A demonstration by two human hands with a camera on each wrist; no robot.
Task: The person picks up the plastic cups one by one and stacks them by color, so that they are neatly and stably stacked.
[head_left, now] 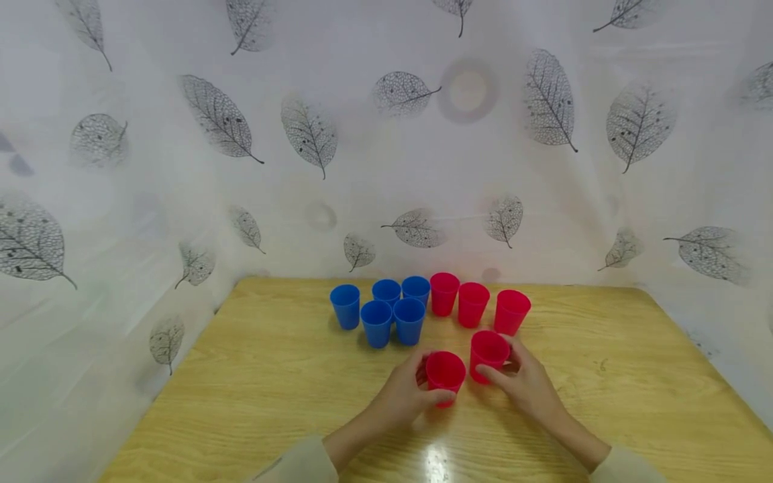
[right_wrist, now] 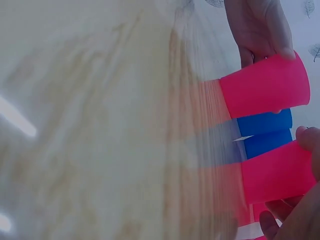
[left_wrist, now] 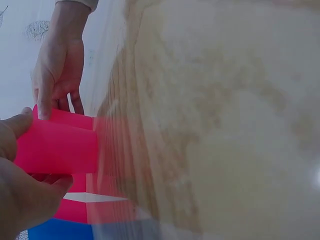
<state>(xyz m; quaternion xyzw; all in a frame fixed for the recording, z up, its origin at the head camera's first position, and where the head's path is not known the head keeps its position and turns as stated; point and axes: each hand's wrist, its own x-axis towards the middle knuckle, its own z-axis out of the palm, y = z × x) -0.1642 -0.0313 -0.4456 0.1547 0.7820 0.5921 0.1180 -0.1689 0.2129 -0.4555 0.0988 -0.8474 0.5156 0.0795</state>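
The left hand [head_left: 406,394] grips a red cup [head_left: 445,373], thumb on its near side and fingers round its left. Beside it, slightly farther back, the right hand [head_left: 531,386] holds another red cup [head_left: 488,355] between thumb and fingers. Both cups are upright, mouths up, with a small gap between them. In the left wrist view the left hand [left_wrist: 30,192] is round its red cup [left_wrist: 60,147]. The right wrist view has the right hand [right_wrist: 300,200] on its red cup [right_wrist: 277,172], the left-hand cup [right_wrist: 267,87] above it.
Behind the hands, three red cups [head_left: 474,304] stand in a row on the wooden table [head_left: 241,389], right of several blue cups [head_left: 377,323] grouped closely together. A pale curtain [head_left: 374,161] with leaf prints hangs along the table's back and sides.
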